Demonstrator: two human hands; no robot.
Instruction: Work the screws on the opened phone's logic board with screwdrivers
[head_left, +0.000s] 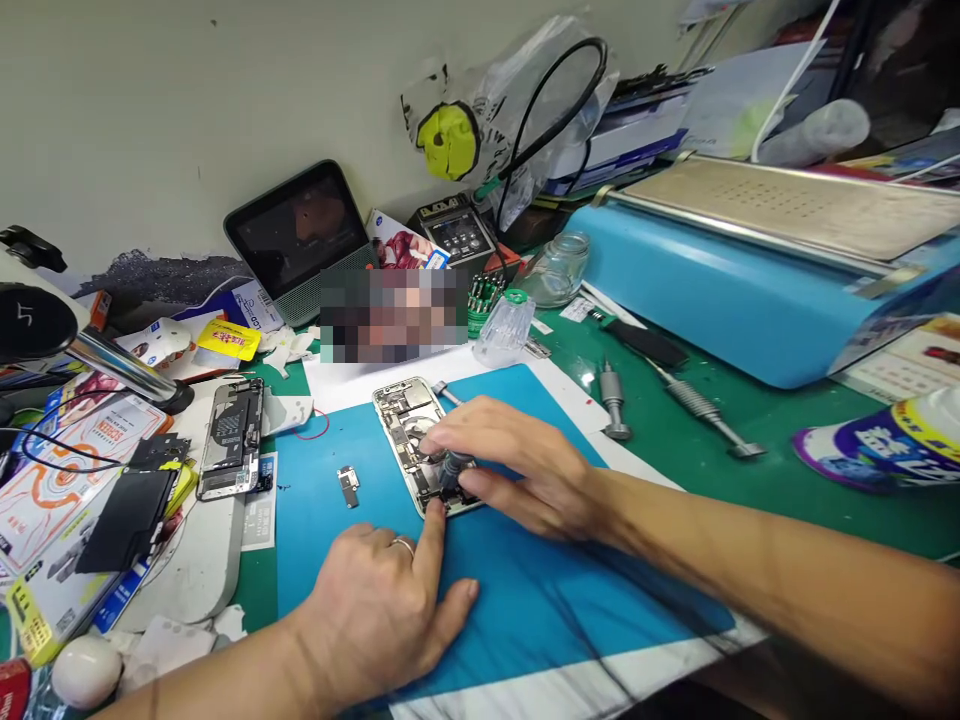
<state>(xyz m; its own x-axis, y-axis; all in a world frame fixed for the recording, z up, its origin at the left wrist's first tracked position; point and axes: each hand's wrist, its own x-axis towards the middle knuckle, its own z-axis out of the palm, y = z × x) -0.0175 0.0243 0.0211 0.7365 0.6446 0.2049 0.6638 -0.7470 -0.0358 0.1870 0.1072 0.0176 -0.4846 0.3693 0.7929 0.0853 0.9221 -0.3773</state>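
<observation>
An opened phone with bare internals (pixel 405 432) lies on the blue mat (pixel 525 610). My right hand (pixel 517 465) is over its right side, thumb and fingers closed around a dark grey screwdriver (pixel 453 468); its tip is hidden. From the near side, my left hand (pixel 382 595) stretches its index finger to the phone's lower edge and touches it. The left thumb is apart, the other fingers curl under, and nothing shows in that hand. A small metal-and-black phone part (pixel 348 487) lies on the mat, left of the phone.
Another opened phone (pixel 234 440) rests at left among boxes and a lamp arm (pixel 124 365). Two screwdrivers (pixel 613 400) (pixel 709 415) lie at right, before a blue machine (pixel 720 290). A clear cup (pixel 504 332), glass jar (pixel 561 268) and tilted screen (pixel 300 235) stand behind.
</observation>
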